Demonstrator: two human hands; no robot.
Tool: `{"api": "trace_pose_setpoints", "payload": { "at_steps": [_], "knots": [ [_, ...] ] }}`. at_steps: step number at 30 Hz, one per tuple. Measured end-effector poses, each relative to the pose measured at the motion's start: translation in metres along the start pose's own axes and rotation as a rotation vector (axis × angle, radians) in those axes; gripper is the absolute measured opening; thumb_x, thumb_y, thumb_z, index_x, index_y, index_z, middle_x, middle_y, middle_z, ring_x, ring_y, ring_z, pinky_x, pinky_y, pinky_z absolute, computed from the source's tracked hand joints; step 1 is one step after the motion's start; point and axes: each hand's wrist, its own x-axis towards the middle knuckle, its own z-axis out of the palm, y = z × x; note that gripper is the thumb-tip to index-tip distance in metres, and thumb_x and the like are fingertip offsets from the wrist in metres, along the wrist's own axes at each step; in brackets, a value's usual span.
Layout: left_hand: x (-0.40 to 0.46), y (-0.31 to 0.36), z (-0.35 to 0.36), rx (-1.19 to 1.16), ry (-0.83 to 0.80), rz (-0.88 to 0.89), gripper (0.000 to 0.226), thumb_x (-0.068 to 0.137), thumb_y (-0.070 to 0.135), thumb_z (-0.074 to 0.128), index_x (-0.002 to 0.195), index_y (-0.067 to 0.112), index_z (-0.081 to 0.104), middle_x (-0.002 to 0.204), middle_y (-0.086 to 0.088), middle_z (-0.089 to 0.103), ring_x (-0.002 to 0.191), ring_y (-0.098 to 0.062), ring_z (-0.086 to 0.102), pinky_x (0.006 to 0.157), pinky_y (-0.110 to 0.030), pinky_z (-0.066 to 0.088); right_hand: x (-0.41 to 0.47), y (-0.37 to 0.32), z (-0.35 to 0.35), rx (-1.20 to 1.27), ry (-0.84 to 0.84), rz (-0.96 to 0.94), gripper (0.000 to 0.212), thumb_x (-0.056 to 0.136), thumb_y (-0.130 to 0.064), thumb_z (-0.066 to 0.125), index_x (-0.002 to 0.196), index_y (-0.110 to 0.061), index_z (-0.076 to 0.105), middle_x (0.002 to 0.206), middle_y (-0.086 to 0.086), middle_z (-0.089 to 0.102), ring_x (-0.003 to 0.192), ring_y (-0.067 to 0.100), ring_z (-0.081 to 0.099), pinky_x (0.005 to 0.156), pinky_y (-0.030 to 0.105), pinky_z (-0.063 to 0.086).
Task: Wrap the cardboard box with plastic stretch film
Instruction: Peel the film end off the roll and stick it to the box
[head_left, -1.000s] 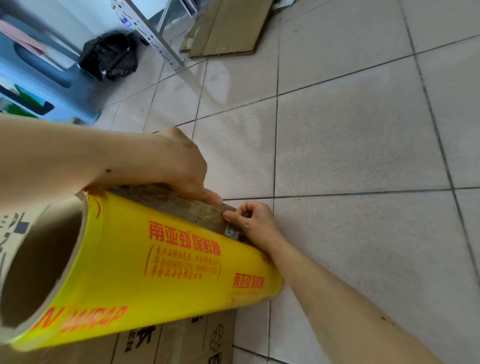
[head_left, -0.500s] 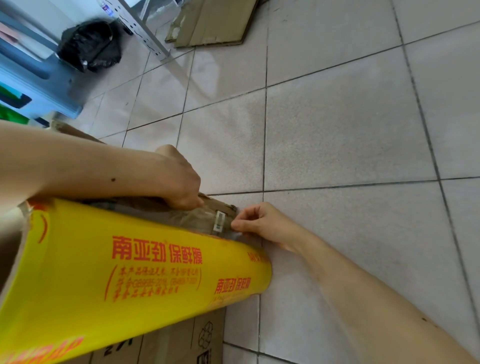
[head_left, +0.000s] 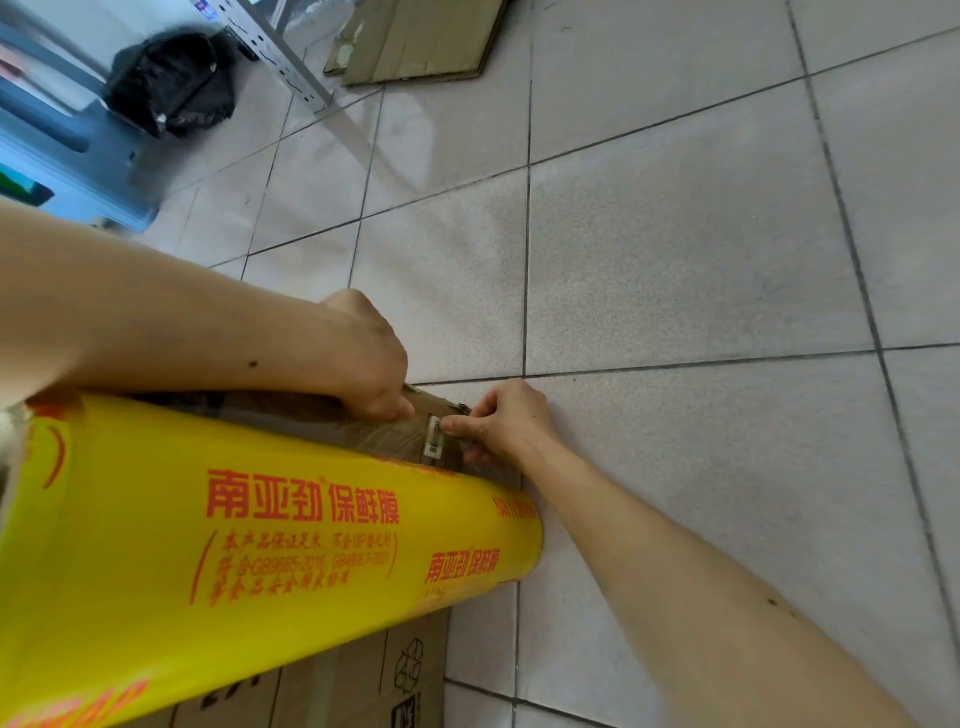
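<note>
Where the fingertips meet at the far corner of the cardboard box (head_left: 332, 423), the right hand (head_left: 506, 423) has thumb and curled fingers pinched together beside a small white label (head_left: 434, 441), apparently nipping the thin clear film (head_left: 382, 434) that lies glossy and wrinkled over the brown board, though the film itself is too transparent to be sure of. Just beside it, the left hand (head_left: 371, 364) bends down at the wrist with its fingers curled onto the same box edge, pressing or gripping the film there; which of the two cannot be told. Both bare forearms reach in from the near edge of the view. Close under the left arm lies the stretch film roll (head_left: 270, 545), a fat smooth cylinder in shiny yellow wrapper with red printed characters, resting across the top of the box. Matte corrugated brown board with black recycling marks shows below the roll. Around lies a speckled grey tiled floor (head_left: 675, 270) with dark grout lines; far off sit flattened cardboard sheets (head_left: 415, 41), a crumpled black bag (head_left: 171, 83) and a perforated metal shelf leg (head_left: 280, 67).
</note>
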Motion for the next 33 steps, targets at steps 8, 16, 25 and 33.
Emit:
{"api": "trace_pose_setpoints", "payload": {
  "at_steps": [8,16,25,33],
  "knots": [
    [0.013,0.005,0.006,-0.055,-0.031,0.063,0.064,0.097,0.072,0.022,0.113,0.020,0.056,0.082,0.003,0.050,0.082,-0.016,0.050,0.076,-0.034,0.041,0.000,0.006,0.016,0.107,-0.089,0.063,0.007,0.092,-0.017,0.058,0.095,-0.022,0.062,0.099,0.006,0.068,0.096,0.022,0.067,0.087,0.041,0.056],
    [0.014,0.007,0.008,-0.050,0.007,0.074,0.061,0.100,0.065,0.021,0.115,0.020,0.059,0.090,0.003,0.054,0.085,-0.015,0.052,0.076,-0.031,0.043,-0.021,0.002,-0.004,0.031,-0.067,0.014,0.028,0.083,-0.006,0.047,0.079,-0.024,0.068,0.096,0.003,0.068,0.094,0.021,0.064,0.085,0.039,0.054],
    [0.003,0.000,0.002,-0.095,-0.027,0.084,0.064,0.100,0.067,0.019,0.120,0.018,0.057,0.081,0.005,0.047,0.082,-0.016,0.048,0.078,-0.033,0.042,-0.019,0.006,0.008,-0.169,-0.225,0.032,0.029,0.087,-0.013,0.044,0.113,-0.018,0.058,0.113,0.006,0.061,0.104,0.023,0.057,0.091,0.044,0.049],
    [-0.024,-0.027,-0.002,-0.165,-0.086,0.317,0.066,0.102,0.060,0.026,0.157,0.044,-0.009,0.167,0.000,0.007,0.152,-0.026,0.016,0.116,-0.045,0.023,-0.061,-0.003,0.004,0.105,0.049,-0.218,0.026,0.101,-0.031,0.044,0.114,-0.021,0.065,0.111,-0.001,0.066,0.103,0.014,0.060,0.090,0.035,0.050]
  ]
}}
